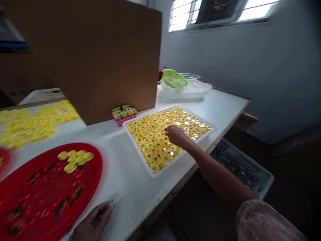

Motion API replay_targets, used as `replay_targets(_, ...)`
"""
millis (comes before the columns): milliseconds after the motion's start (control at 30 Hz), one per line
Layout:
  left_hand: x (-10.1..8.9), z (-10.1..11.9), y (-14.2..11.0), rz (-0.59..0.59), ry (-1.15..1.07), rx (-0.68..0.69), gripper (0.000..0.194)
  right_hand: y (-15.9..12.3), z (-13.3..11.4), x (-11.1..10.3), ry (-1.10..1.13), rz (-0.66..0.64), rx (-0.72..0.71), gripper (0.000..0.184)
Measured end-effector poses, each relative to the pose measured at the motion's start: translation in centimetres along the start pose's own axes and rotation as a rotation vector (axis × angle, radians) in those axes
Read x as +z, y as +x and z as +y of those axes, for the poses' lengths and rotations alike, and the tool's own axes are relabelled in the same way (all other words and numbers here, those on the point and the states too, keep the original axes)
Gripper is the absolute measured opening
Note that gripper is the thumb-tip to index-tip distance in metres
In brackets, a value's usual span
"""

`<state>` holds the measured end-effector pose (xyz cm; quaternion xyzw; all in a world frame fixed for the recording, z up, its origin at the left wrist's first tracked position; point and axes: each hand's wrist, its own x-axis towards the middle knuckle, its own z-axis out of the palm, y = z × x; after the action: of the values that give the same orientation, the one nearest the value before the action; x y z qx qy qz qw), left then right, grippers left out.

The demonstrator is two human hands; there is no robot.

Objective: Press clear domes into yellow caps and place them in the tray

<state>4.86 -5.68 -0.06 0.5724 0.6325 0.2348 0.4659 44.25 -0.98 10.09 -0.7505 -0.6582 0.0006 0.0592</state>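
My right hand [175,135] reaches over a white tray [140,152] full of small round yellow pieces [150,137] with printed centres. Its fingers are bent together at the layer of pieces, and what lies between the fingertips cannot be made out. Near the table's front edge, my left hand [91,222] rests beside a red patterned round tray [54,182]. The left fingers are loosely curled, a small gap shows between thumb and forefinger, and I see nothing held. Several plain yellow pieces [75,158] sit together on the red tray.
A tall cardboard sheet [110,57] stands behind the table [120,177]. At its foot is a pink basket [124,117] of small packs. Yellow pieces [37,122] are heaped at left. Farther back are a clear bin [185,92] and a green basket [174,78]. A crate [238,165] stands below.
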Motion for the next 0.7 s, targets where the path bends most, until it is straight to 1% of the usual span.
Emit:
replay_targets(33, -0.3, 0.2, -0.3, 0.007, -0.011, 0.01, 0.041, -0.5, -1.4, -0.1, 0.015, 0.042, -0.028, 0.023)
replay_targets(67, -0.7, 0.5, -0.5, -0.012, -0.027, 0.027, 0.042, -1.0, -3.1, 0.0, 0.046, 0.085, -0.073, 0.025)
replay_targets(100, -1.3, 0.8, -0.7, -0.044, -0.034, 0.026, 0.043, -1.6, -5.0, 0.3, 0.113, 0.146, -0.15, 0.025)
replay_targets(133, -2.0, 1.0, -0.9, -0.028, -0.047, 0.03, 0.043, -2.3, -7.0, 0.9, 0.2, 0.174, -0.247, 0.025)
replay_targets(167, -2.7, 1.2, -1.1, 0.008, -0.057, 0.028, 0.043, -3.1, -9.2, 1.7, 0.301, 0.168, -0.357, 0.025)
replay_targets(200, -3.6, 1.3, -1.3, 0.075, -0.069, 0.036, 0.042, -4.0, -11.4, 2.7, 0.404, 0.125, -0.473, 0.025)
replay_targets(267, -5.4, 1.0, -1.6, 0.205, -0.095, 0.046, 0.039, -5.9, -15.9, 4.9, 0.555, -0.023, -0.684, 0.024)
replay_targets(333, -7.1, 0.2, -2.1, 0.315, -0.128, 0.039, 0.036, -7.6, -19.9, 7.0, 0.61, -0.149, -0.836, 0.026)
replay_targets(400, -8.3, -0.9, -2.8, 0.386, -0.151, 0.019, 0.035, -8.9, -23.1, 8.6, 0.598, -0.223, -0.964, 0.028)
replay_targets(467, -8.8, -2.0, -3.4, 0.409, -0.152, -0.009, 0.035, -9.5, -25.3, 9.6, 0.537, -0.263, -1.079, 0.026)
replay_targets(533, -8.9, -2.7, -3.7, 0.399, -0.139, -0.022, 0.036, -9.8, -26.4, 10.2, 0.431, -0.279, -1.155, 0.018)
replay_targets(600, -8.9, -2.9, -3.7, 0.379, -0.108, -0.009, 0.037, -9.9, -26.7, 10.5, 0.306, -0.268, -1.181, 0.01)
replay_targets(700, -9.3, -2.4, -2.4, 0.39, 0.0, 0.085, 0.035, -10.3, -26.3, 10.7, 0.182, -0.219, -1.187, 0.007)
